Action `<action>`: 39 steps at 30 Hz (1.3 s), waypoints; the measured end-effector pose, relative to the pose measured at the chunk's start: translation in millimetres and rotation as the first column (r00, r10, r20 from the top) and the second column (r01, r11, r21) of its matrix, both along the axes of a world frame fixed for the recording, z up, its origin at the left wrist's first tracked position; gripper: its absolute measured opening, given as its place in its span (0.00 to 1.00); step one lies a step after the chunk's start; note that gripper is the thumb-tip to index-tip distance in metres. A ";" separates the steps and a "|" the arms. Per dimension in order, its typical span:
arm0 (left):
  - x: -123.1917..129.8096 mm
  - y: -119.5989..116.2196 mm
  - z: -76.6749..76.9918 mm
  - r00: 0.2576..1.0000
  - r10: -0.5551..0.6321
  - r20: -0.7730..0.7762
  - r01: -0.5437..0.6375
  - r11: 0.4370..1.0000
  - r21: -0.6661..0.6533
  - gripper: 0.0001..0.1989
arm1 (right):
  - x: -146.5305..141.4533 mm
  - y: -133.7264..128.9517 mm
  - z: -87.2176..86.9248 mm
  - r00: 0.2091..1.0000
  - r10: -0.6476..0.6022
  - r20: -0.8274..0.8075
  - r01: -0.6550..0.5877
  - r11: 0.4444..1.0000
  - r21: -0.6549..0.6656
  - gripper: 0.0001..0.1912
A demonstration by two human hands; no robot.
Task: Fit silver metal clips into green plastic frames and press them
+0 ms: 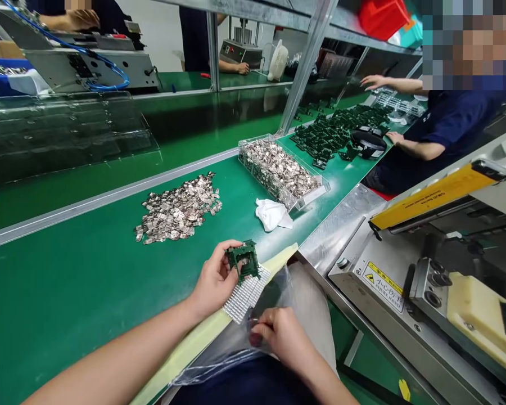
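My left hand is closed on a dark green plastic frame with a square opening, gripping it between thumb and fingers. Under that frame lies a silver sheet of small ribbed blocks, at the bench's front edge. My right hand is closed lower down, over a clear plastic bag on the lap. Something dark red shows at its fingertips, too unclear to name. A pile of small metal pieces lies on the green bench mat beyond the left hand.
Metal pieces fill a clear tray, with a crumpled white cloth in front. Many dark green parts spread behind. A co-worker sits at right. A machine with a warning label stands right; pale yellow edging runs along the bench front.
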State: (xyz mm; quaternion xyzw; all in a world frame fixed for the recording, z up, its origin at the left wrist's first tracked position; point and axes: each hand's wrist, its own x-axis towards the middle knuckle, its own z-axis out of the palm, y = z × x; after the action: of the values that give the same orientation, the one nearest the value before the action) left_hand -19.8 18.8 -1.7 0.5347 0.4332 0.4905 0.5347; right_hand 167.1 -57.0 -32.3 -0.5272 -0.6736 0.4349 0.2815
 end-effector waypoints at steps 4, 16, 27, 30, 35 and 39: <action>-0.3 -1.5 -0.3 1.000 0.008 -0.003 -0.008 0.999 0.035 0.17 | 3.1 14.2 49.6 0.997 -0.069 -0.041 0.071 0.995 0.065 0.09; -2.3 -8.2 0.6 0.988 -0.064 -0.138 0.086 0.983 0.162 0.19 | -37.9 50.4 64.5 0.963 -0.229 -0.140 0.268 0.861 0.432 0.08; -1.6 -10.6 4.8 0.961 -0.128 -0.246 0.173 0.969 0.174 0.18 | -38.2 51.3 60.4 0.949 -0.295 -0.112 0.315 0.875 0.368 0.14; -2.8 -11.1 4.1 0.954 -0.151 -0.260 0.200 0.964 0.174 0.19 | -37.2 52.7 55.0 0.912 -0.344 -0.224 0.388 0.899 0.201 0.16; -4.4 -9.6 5.4 0.954 -0.199 -0.224 0.233 0.962 0.140 0.20 | -23.0 46.5 54.7 0.878 -0.324 -0.352 0.360 0.932 0.039 0.13; 5.4 -13.6 15.5 0.936 -0.273 -0.223 0.297 0.951 0.081 0.21 | 4.1 27.2 72.5 0.947 -0.128 -0.296 0.208 0.944 0.257 0.23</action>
State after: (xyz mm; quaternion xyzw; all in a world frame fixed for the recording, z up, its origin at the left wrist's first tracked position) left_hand -14.4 5.2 13.8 0.6701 0.3762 0.3725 0.5202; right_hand 171.3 -29.8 40.2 -0.4714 -0.6357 0.3764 0.4816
